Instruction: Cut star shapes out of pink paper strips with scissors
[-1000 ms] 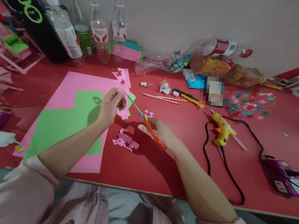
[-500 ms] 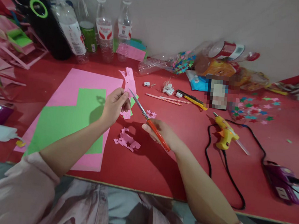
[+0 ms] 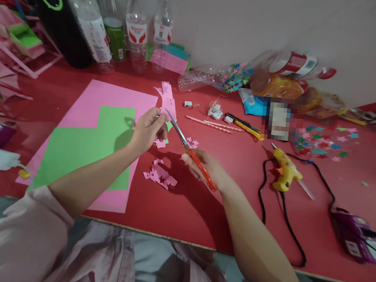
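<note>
My left hand (image 3: 149, 128) pinches a small piece of pink paper (image 3: 167, 107) between thumb and finger, above the table. My right hand (image 3: 205, 167) is wrapped round red-handled scissors (image 3: 201, 169), their blades pointing up and left with the tips at the pink paper. The blades look nearly closed. Pink paper scraps (image 3: 160, 174) with cut-out shapes lie below the hands. Small pink paper stars (image 3: 192, 143) sit just beyond the scissors. Under my left forearm are a green sheet (image 3: 84, 148) and larger pink sheets (image 3: 81, 104).
A yellow glue gun (image 3: 286, 170) with a black cord lies at right, near a purple power strip (image 3: 354, 237). Paper straws (image 3: 209, 124), a yellow cutter (image 3: 249, 129) and coloured stars (image 3: 327, 141) lie farther back. Plastic bottles (image 3: 136, 34) line the wall.
The whole view has shifted slightly. Both hands keep almost the same pose, with the scissor tips still at the pink paper.
</note>
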`<state>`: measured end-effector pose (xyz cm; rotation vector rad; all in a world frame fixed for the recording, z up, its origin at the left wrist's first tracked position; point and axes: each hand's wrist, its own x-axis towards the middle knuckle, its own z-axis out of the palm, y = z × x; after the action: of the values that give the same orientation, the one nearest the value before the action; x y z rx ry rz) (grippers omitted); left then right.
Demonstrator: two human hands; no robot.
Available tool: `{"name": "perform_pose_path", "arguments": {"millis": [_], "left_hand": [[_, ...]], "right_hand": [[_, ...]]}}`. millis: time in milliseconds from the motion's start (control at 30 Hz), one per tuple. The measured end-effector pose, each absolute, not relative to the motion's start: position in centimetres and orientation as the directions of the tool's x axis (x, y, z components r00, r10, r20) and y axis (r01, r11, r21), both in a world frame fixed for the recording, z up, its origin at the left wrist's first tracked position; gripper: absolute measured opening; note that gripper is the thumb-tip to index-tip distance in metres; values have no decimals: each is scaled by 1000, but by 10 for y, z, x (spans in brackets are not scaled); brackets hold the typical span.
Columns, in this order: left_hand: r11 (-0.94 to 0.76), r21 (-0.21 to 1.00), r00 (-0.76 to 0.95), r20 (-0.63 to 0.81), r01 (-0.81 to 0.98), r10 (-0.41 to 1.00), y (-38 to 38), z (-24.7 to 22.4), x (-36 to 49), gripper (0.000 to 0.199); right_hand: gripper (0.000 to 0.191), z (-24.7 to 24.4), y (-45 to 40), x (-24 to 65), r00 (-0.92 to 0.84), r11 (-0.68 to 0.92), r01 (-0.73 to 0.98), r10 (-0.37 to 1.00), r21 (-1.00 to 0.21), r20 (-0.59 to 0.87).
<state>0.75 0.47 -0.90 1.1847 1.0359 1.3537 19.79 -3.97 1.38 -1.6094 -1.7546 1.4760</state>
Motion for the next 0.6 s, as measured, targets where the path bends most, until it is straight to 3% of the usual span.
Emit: {"name": "perform_pose_path", "arguments": {"millis": [600], "left_hand": [[-94,976,-8,95,-194,995,4,-7,8,24]], "right_hand": [[46,17,-42,195,-378,-191,457,842,-869,-384]]}}
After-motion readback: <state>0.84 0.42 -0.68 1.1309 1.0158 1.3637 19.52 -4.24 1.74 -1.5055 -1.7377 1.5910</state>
